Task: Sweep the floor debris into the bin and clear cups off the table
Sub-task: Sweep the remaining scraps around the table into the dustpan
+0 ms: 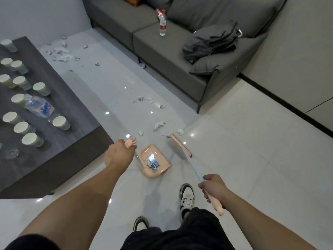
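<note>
My left hand [119, 152] grips the pink top of the dustpan handle. The pink dustpan [162, 168] sits on the white floor below it with some paper scraps inside. My right hand [213, 186] holds the broom handle [192, 168], and the pink broom head [180, 144] rests on the floor just right of the pan. Crumpled paper scraps [158, 124] lie ahead of the broom, and a bigger heap of scraps [61, 53] is farther off by the wall. Several paper cups [60, 122] stand on the dark table [75, 141] at left.
A plastic water bottle [39, 106] lies on the table among the cups. A grey sofa [162, 56] runs along the right of the debris strip, with an upright bottle [162, 24] and a dark jacket [210, 42] on it. My shoes [186, 197] are behind the dustpan.
</note>
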A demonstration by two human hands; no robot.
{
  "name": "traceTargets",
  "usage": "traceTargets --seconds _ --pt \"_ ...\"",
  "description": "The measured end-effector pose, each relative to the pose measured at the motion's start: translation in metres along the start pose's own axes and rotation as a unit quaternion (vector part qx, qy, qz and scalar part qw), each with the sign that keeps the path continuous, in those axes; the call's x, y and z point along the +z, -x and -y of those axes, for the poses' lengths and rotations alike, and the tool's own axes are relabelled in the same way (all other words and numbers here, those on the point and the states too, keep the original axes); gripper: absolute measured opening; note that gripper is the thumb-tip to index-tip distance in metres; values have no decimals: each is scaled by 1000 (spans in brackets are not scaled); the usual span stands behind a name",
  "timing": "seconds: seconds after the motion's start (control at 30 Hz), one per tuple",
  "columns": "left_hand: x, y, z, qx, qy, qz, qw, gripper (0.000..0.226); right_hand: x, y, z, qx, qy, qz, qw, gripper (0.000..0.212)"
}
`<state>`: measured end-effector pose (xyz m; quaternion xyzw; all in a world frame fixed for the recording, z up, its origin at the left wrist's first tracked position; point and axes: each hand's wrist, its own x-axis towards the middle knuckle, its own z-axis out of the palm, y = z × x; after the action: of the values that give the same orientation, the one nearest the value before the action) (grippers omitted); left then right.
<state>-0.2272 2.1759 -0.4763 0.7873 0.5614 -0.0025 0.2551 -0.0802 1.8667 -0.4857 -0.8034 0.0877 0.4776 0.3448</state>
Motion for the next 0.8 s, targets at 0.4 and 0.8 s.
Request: traceTargets --seconds 0.4,0.8 --pt "51 -47 -92 -73 -26 11 997 34 -95 -127 120 -17 68 1 998 7" --pt "53 -69 -112 -92 -67 -4 993 32 -84 -141 116 29 233 144 961 65"
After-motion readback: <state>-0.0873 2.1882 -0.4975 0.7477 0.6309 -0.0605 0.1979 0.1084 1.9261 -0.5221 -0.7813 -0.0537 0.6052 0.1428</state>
